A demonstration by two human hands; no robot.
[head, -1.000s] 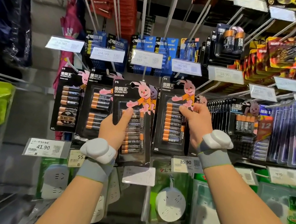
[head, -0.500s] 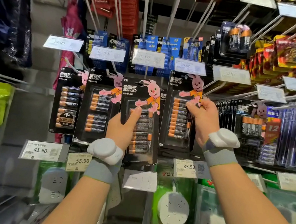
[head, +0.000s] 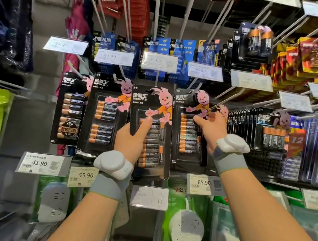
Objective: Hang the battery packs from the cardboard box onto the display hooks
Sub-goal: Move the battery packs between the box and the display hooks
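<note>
**A:** What fills the view?

**B:** A grey display wall (head: 29, 120) bristling with long hooks (head: 125, 11), all crowded with carded batteries. The top row has blue cards (head: 159, 45) with Chinese lettering. To their right are black cards holding 2 fat copper-topped cells (head: 260, 42). The middle row is all black Duracell cards.

**A:** And the pack being hung?

**B:** The battery pack (head: 142, 99) is a black card printed "7号", "金霸王" and "DURACELL". A pink rabbit in an orange shirt sits at the top, and below it a clear blister holds copper-and-black cells stacked crosswise. It is in the middle row, in front of the others and a little tilted, its lower corner lapping over the neighbouring pack (head: 186, 141). I cannot tell whether its hang hole is on a hook.

**A:** The hands?

**B:** The left hand (head: 130, 136) grips that pack low on its left side, thumb up across the blister and fingers behind. The right hand (head: 210, 132) holds the neighbouring pack at its upper right edge, thumb on the front. Each wrist wears a grey band with a white pod (head: 113, 163).

**A:** Any prices?

**B:** Below the row, tags read 41.90 (head: 40, 163), 55.90 (head: 82, 175) and 85.90 (head: 203, 182). Under the held pack hangs a white tag with an arrow (head: 150, 197). Above, 36.90 (head: 200, 70) is legible, but the other tags there are blurred.

**A:** Smaller print?

**B:** The far-left pack says "5号" and has a round badge (head: 68, 130) reading "智能门锁". At the right there is a red "12" (head: 297, 140).
</note>
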